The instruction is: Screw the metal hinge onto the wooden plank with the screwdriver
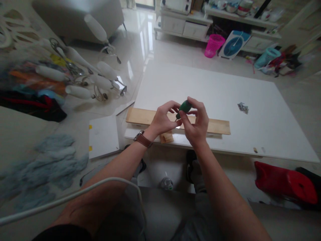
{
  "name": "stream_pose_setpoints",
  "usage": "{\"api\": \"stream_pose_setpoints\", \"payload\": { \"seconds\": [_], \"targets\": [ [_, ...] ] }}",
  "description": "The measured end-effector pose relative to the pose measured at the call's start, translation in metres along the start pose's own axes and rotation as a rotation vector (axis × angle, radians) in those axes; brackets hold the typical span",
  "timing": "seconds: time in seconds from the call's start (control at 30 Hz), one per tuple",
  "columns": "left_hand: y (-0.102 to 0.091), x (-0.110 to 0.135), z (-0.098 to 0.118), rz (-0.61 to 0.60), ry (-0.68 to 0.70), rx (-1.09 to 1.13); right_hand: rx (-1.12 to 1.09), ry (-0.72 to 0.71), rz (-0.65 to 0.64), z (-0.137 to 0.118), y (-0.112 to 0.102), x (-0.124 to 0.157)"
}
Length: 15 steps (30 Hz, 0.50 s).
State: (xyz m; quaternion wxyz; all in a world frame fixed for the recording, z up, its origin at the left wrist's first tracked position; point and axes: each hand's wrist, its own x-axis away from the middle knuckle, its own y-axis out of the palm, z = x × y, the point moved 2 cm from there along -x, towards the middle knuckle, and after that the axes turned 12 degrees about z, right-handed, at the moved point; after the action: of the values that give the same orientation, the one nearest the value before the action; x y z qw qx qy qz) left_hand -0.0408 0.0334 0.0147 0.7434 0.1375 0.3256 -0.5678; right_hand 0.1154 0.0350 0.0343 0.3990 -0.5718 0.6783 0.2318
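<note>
My right hand (197, 122) is wrapped round the green handle of a screwdriver (184, 107), held above a long wooden strip (218, 126). My left hand (163, 118), with a brown watch strap at the wrist, pinches at the screwdriver's lower tip with thumb and fingers. What sits at the tip is too small to make out. The strip lies along the near edge of a large white board (213, 90) on the floor. A small wooden block (167, 137) pokes out beneath the strip.
A small pile of metal screws (242, 107) lies on the board to the right. A smaller white panel (103, 135) lies left, a dismantled chandelier (82, 78) beyond it. A red object (283, 182) sits lower right, a pink basket (213, 45) and fan (234, 44) far back.
</note>
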Motion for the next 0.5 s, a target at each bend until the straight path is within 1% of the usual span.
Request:
{"api": "stream_pose_setpoints", "payload": {
  "seconds": [0.13,0.33,0.5],
  "targets": [
    [0.0009,-0.0004,-0.0015,0.02,-0.014,-0.002,0.012,0.011,0.012,-0.0019,-0.0004,-0.0015],
    [0.0011,0.0003,-0.0029,0.022,-0.056,0.044,-0.001,0.02,-0.092,-0.0008,-0.0019,0.0026],
    [0.001,0.0011,-0.0022,0.019,-0.06,0.068,-0.02,0.023,-0.104,0.0043,-0.0022,0.0051]
  ]
}}
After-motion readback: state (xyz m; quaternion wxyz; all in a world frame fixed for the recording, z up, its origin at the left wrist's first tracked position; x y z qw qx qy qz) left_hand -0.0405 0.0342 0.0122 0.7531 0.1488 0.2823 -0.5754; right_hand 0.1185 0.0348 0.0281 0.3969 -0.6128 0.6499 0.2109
